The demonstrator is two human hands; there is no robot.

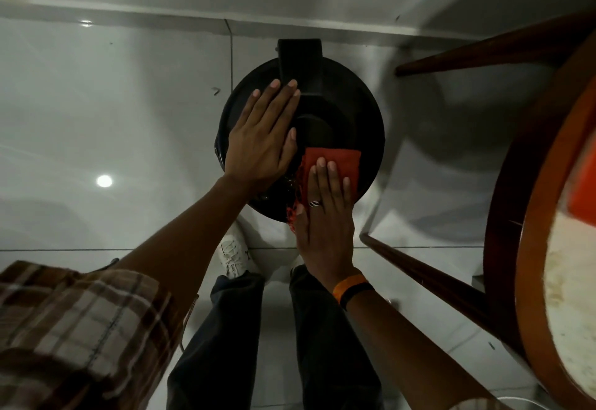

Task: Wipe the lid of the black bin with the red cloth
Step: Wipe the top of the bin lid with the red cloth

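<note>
On bin lid [351, 113] | left hand [261, 145] flat, released | right hand [325, 216] pressing red cloth [342, 161]

A home, by the look of it — glossy white floor tiles [113, 119], a round wooden table [532, 216], a black bin [354, 113].

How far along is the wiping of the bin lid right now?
Done: the red cloth is already on the black bin lid. In hand: the right hand presses it flat on the near edge, while the left hand steadies the lid's left side. Left: the far and right parts; cleanliness can't be judged.
</note>
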